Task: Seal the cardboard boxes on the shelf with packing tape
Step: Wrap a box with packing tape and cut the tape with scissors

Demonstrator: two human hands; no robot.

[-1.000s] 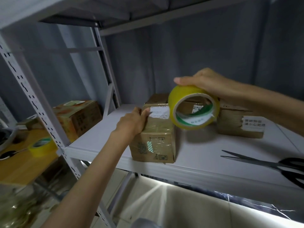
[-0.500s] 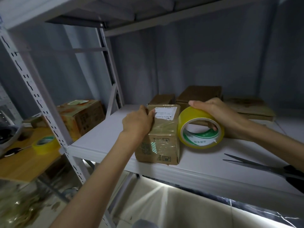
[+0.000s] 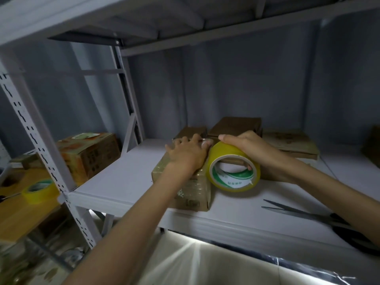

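A small cardboard box (image 3: 191,194) stands near the front edge of the white shelf (image 3: 127,182). My left hand (image 3: 188,154) lies flat on the box's top, fingers spread toward the far edge. My right hand (image 3: 248,149) grips a yellow roll of packing tape (image 3: 234,171) from above, with fingers through its core. The roll stands on edge against the box's right side. More cardboard boxes (image 3: 236,126) sit behind, at the back of the shelf.
Black-handled scissors (image 3: 304,214) lie on the shelf at the right, blades pointing left. A flat box (image 3: 292,142) lies at the back right. Left of the shelf upright (image 3: 41,153), a printed box (image 3: 90,155) and a second yellow tape roll (image 3: 38,192) rest on a wooden surface.
My right hand brought the tape roll down from above the box to the shelf beside it. My left hand slid from the box's left edge onto its top.
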